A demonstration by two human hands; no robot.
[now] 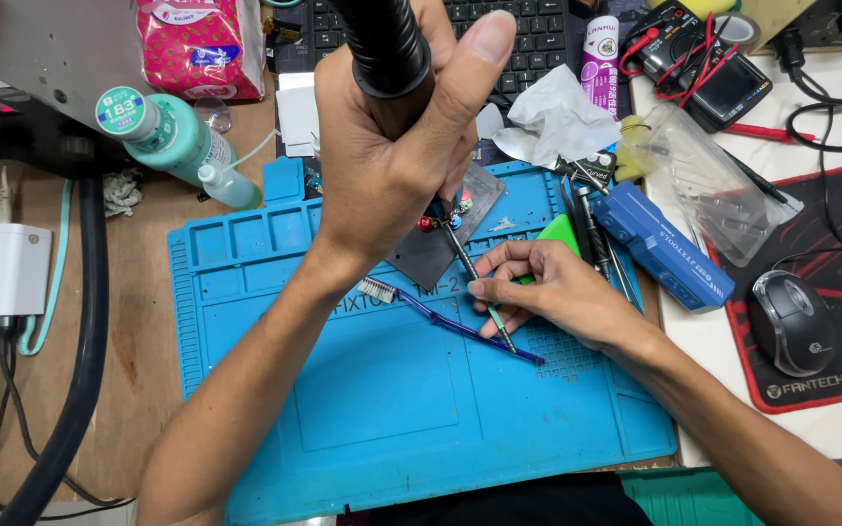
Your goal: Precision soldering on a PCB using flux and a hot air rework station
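Left hand [392, 146] clamped round black hot-air handle [387, 49], nozzle over small part on grey plate [431, 255]. Right hand [557, 292] pinches tweezers [475, 273] there. Heating apparently underway; part not lifted.

- Black ribbed hot-air handle [387, 44], held upright above the blue mat.
- Thin metal tweezers [475, 278], slanted, tips towards the small grey fixture plate [431, 255].

1 head-worn camera looks steeply down, close over the blue work mat [392, 409]; the keyboard [528, 39] lies at 12 o'clock, far edge.
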